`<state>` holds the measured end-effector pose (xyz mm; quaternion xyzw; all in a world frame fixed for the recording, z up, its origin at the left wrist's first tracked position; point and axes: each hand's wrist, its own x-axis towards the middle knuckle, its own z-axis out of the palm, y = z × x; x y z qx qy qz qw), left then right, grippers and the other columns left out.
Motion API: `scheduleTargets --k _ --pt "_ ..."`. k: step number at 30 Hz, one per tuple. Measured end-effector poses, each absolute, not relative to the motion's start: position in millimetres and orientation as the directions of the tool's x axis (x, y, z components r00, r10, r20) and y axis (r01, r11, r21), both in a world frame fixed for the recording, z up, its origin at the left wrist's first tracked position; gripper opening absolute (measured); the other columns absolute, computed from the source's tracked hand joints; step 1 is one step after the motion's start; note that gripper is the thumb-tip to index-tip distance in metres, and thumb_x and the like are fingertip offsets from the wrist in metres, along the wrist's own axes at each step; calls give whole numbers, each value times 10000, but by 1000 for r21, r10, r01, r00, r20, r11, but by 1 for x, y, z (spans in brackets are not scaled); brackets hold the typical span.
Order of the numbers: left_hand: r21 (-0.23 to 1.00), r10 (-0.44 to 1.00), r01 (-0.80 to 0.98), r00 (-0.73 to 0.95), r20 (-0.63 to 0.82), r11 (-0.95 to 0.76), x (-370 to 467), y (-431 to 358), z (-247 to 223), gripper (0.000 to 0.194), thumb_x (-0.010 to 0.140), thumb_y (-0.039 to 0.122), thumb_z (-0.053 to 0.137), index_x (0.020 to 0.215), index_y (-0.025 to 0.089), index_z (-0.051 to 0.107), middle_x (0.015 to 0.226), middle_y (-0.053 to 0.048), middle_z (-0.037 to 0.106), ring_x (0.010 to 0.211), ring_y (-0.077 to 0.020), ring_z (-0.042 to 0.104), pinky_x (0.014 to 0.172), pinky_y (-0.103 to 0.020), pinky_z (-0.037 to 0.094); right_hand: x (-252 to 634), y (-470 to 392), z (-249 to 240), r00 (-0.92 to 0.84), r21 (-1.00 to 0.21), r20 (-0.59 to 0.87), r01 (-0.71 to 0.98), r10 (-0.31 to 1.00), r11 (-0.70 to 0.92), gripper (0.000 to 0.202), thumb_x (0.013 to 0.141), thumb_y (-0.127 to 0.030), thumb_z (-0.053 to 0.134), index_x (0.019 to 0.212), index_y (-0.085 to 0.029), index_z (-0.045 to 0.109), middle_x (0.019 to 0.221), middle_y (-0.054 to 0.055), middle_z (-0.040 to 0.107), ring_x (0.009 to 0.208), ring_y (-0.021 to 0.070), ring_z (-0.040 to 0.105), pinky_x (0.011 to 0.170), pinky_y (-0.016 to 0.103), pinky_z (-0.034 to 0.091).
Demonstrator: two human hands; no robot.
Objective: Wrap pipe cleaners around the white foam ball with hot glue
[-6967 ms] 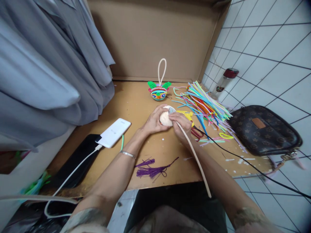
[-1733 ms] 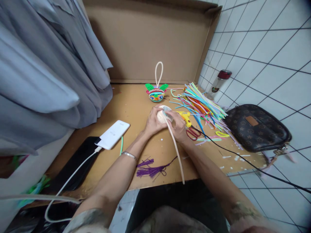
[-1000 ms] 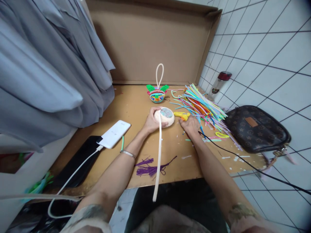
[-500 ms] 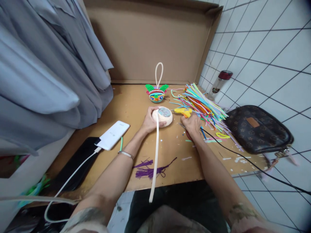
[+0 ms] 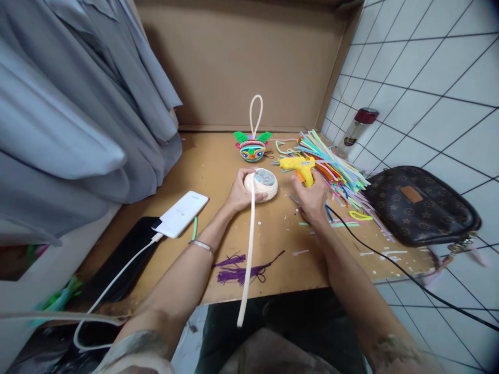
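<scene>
My left hand (image 5: 238, 192) is closed around a round cream-coloured piece (image 5: 273, 193) that looks wound from soft strips, with a grey-blue patch on top. From it a cream pipe cleaner (image 5: 249, 259) hangs toward me, past the table's front edge. My right hand (image 5: 313, 199) grips a yellow glue gun (image 5: 299, 165) by its handle; its nozzle points left, above and apart from the round piece. Behind them stands a colourful lion-head ornament (image 5: 252, 148) with green ears and a cream loop. Purple tassels (image 5: 241, 272) lie near the front edge.
A bundle of coloured pipe cleaners (image 5: 331, 166) lies at right, beside a brown patterned bag (image 5: 424, 205) and a red-lidded bottle (image 5: 355, 132). A black cord (image 5: 374, 252) runs off right. At left are a white power bank (image 5: 181, 214), a black phone-like slab (image 5: 120, 265) and a grey curtain (image 5: 89, 114).
The glue gun has lifted away from the round piece, up and slightly right, turning more upright in my right hand. My left hand holds the piece in nearly the same place.
</scene>
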<state>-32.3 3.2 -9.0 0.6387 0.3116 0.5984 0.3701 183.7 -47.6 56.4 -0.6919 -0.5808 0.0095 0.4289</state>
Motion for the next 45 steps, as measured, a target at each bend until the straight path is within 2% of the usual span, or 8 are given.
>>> scheduleTargets --k 4,10,22,35,45 --pt "854 843 -60 135 520 -517 -33 -1 -7 968 389 549 1013 1135 240 480 1424 -144 577 1357 -324 580 1204 -512 417 176 -56 56 228 -483 574 870 786 100 412 879 -400 593 1201 -160 684 1199 161 712 1141 297 644 954 383 500" --pt "864 843 -93 190 503 -494 -34 -4 -2 954 388 522 1018 1115 232 473 1442 -147 565 1356 -327 590 1208 -523 422 177 -58 55 180 -432 557 896 810 98 400 880 -394 590 1199 -178 693 1112 128 724 1103 296 653 943 371 495" --pt "885 854 -98 234 464 -454 -36 -4 3 927 390 445 1027 1117 228 494 1461 -149 571 1391 -335 571 1223 -534 401 178 -59 56 142 -395 597 908 789 135 385 884 -385 577 1190 -176 679 1140 128 705 1084 289 651 907 367 505" --pt "888 846 -80 273 457 -453 -35 -6 5 894 414 352 1018 1138 229 508 1489 -142 553 1427 -336 538 1243 -542 362 179 -61 57 140 -362 579 927 803 99 404 894 -397 567 1215 -169 657 1186 141 681 1088 284 648 896 348 494" --pt "884 836 -81 295 462 -460 -36 -8 9 883 435 394 1019 1143 226 519 1474 -138 565 1402 -332 558 1217 -523 401 182 -59 56 134 -363 584 925 801 111 359 882 -377 569 1173 -201 684 1163 109 700 1053 271 653 901 357 500"
